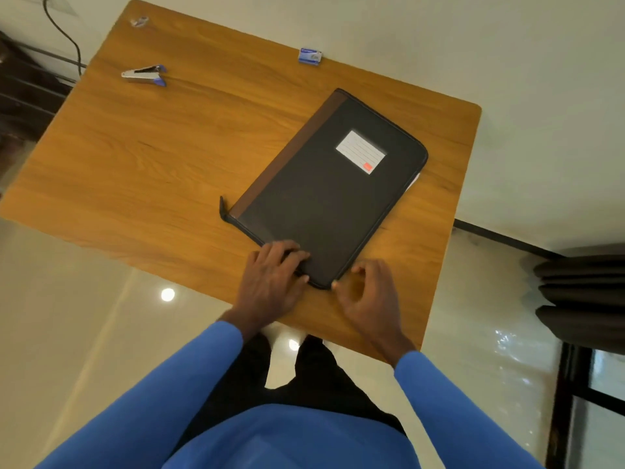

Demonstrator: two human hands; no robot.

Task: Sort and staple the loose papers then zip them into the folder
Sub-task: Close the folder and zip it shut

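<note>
Two hands are at the near corner of the folder (331, 187), which lies closed and flat on the wooden table (135, 157), set diagonally, with its brown spine strip to the left.

Left hand (274, 275): palm down, fingers together and laid over the folder's near edge, pressing on the cover.

Right hand (368, 299): just beside the same corner, fingers loosely curled. One fingertip touches the folder's rounded corner. Whether it pinches a zip pull cannot be told (the corner is too dark and small to read).

A white lined label (360, 151) with a small red mark sits on the cover toward the far end. A sliver of white paper (413, 182) shows at the folder's right edge. A short dark zip tail (222, 208) sticks out at the near end of the spine.

Stapler (145, 75): silver and blue, on the far left of the table, well apart from the folder. A small blue and white staple box (310, 56) rests at the far edge. A small shiny item (139, 22) lies at the far left corner; its kind cannot be made out.

Both arms wear blue sleeves.
</note>
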